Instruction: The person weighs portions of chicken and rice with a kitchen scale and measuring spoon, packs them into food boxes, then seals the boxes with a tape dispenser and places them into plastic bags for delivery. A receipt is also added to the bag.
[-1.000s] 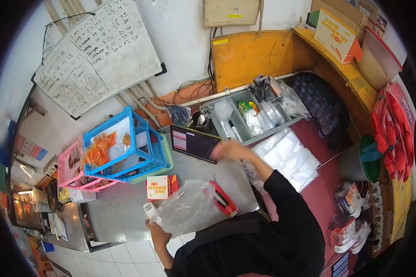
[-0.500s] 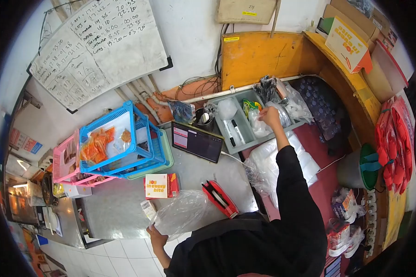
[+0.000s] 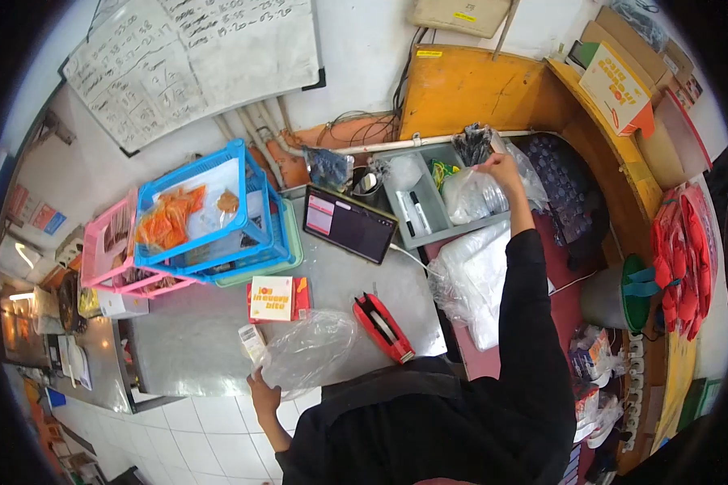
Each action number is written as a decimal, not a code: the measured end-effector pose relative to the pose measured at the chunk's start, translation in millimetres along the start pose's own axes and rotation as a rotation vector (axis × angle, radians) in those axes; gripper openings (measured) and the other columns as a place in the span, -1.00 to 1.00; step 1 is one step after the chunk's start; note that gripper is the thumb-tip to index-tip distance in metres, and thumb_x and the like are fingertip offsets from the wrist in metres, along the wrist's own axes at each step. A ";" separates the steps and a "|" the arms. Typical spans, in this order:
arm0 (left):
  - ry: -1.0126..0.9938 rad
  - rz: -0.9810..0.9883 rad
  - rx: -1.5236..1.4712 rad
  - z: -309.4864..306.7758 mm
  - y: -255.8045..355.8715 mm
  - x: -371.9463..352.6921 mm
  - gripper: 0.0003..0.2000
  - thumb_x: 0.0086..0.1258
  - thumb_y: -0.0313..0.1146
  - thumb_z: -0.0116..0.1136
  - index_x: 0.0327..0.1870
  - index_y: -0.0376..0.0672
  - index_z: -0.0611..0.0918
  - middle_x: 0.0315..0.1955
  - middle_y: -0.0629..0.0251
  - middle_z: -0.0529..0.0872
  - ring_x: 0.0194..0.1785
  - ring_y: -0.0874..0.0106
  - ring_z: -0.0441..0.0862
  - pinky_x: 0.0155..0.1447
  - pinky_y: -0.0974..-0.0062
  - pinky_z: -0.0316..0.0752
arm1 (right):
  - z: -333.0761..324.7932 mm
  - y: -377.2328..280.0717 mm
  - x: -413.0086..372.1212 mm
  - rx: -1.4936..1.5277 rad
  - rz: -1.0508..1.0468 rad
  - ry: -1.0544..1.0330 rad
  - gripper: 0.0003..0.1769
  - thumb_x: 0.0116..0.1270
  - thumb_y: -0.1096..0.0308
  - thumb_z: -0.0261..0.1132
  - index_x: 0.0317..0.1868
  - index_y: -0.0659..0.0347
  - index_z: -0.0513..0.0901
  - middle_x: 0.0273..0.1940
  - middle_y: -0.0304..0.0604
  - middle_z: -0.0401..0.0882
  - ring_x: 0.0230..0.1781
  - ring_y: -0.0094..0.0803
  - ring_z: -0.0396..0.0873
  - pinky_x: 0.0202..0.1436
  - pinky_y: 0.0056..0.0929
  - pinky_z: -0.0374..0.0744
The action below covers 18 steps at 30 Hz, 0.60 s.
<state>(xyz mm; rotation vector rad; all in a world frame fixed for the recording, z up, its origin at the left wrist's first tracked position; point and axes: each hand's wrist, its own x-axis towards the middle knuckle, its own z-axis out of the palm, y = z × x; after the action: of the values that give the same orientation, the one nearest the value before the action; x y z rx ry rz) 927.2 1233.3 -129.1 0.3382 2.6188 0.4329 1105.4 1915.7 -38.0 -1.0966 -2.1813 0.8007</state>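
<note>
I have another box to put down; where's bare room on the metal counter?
Free: the metal counter this side of the pink basket, left of the orange-lettered box; also between the tablet and the red tool. Crowded: the near edge around the left hand and clear bag, and the grey tray, where the right hand pinches clear plastic.

Left hand (image 3: 265,396), gripping clear plastic bag (image 3: 314,346) over tabletop (image 3: 182,347); right hand (image 3: 503,171), pinching translucent bag (image 3: 466,200) at grey divided tray (image 3: 455,232); red tape dispenser (image 3: 383,327); tablet (image 3: 349,225); stacked blue baskets (image 3: 241,182); handwritten whiteboard (image 3: 190,69).
</note>
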 end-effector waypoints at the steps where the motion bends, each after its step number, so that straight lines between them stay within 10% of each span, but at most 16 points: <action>1: 0.001 0.042 -0.018 2.0 -2.3 1.2 -0.31 -0.18 -0.53 0.16 0.14 -0.14 0.24 0.13 -0.16 0.16 0.10 -0.08 0.28 0.16 0.25 0.29 | -3.1 -1.2 0.7 -0.038 -0.014 0.032 -0.67 -0.19 0.24 0.47 -0.73 0.18 0.47 -0.72 -0.39 0.40 -0.69 -0.62 0.30 -0.59 -0.56 0.32; 3: 0.019 0.122 -0.039 6.6 -9.1 5.1 -0.30 -0.18 -0.52 0.16 0.14 -0.19 0.23 0.12 -0.14 0.20 0.17 -0.06 0.19 0.19 0.26 0.25 | -14.4 -58.3 -12.0 -0.317 0.168 0.070 -0.68 -0.01 0.18 0.34 -0.66 0.24 0.50 -0.64 -0.22 0.50 -0.55 -0.53 0.49 -0.51 -0.46 0.42; 6: 0.050 0.161 -0.044 12.3 -10.3 2.1 -0.25 -0.20 -0.54 0.18 0.17 -0.22 0.18 0.11 -0.11 0.22 0.21 -0.05 0.11 0.20 0.27 0.23 | 26.6 -147.5 -64.3 0.619 -0.119 0.271 -0.81 0.16 0.37 0.18 -0.54 0.22 0.39 -0.28 -0.03 0.57 -0.39 -0.49 0.53 -0.40 -0.47 0.52; 8: 0.046 0.107 -0.085 6.4 -0.4 0.7 -0.24 -0.23 -0.59 0.16 0.16 -0.15 0.20 0.16 -0.12 0.11 0.06 -0.10 0.32 0.06 0.22 0.37 | 54.4 -230.9 -154.2 0.532 -0.316 -0.140 -0.87 0.06 0.52 0.22 -0.55 0.22 0.41 -0.20 -0.06 0.53 -0.21 -0.42 0.49 -0.19 -0.46 0.50; 10: 0.072 0.072 -0.121 9.9 -5.7 -1.0 -0.25 -0.25 -0.59 0.17 0.15 -0.17 0.20 0.17 -0.14 0.09 0.03 -0.09 0.35 0.04 0.22 0.39 | 114.7 -295.0 -235.3 1.051 -0.772 -0.788 -0.88 -0.08 0.50 0.33 -0.52 0.24 0.52 -0.30 -0.12 0.56 -0.37 -0.42 0.51 -0.25 -0.42 0.46; 12: 0.103 0.266 -0.037 20.4 -23.4 12.2 -0.21 -0.27 -0.59 0.19 0.16 -0.17 0.18 0.18 -0.13 0.06 0.03 -0.08 0.35 0.05 0.23 0.39 | 202.4 -293.3 -302.9 0.783 -0.497 -1.579 -0.78 -0.17 0.37 0.39 -0.53 0.27 0.54 -0.48 -0.23 0.54 -0.41 -0.46 0.49 -0.30 -0.49 0.47; 15: 0.104 0.258 -0.135 -36.4 -3.2 -20.5 -0.12 -0.33 -0.56 0.23 0.19 -0.17 0.11 0.22 -0.08 -0.02 0.01 -0.07 0.38 0.04 0.23 0.40 | 321.0 -239.0 -343.7 -0.475 -0.796 -1.203 -0.81 -0.03 0.37 0.16 -0.43 0.32 0.58 -0.45 0.01 0.56 -0.29 -0.24 0.56 -0.27 -0.35 0.51; 18: 0.111 0.142 -0.149 -67.1 -36.1 -36.6 -0.06 -0.37 -0.53 0.25 0.22 -0.16 0.06 0.25 -0.07 -0.09 0.00 -0.05 0.40 0.01 0.23 0.42 | 311.8 -264.0 -354.3 -0.571 -0.931 -1.302 -0.70 -0.05 0.48 0.12 -0.23 0.28 0.59 -0.13 0.01 0.51 -0.25 -0.14 0.54 -0.19 -0.25 0.50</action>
<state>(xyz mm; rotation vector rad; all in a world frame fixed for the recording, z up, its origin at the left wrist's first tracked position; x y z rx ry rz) 920.9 1172.5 -70.7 0.4646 2.6590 0.7088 933.2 1411.5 -131.0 0.6296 -3.5940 0.4233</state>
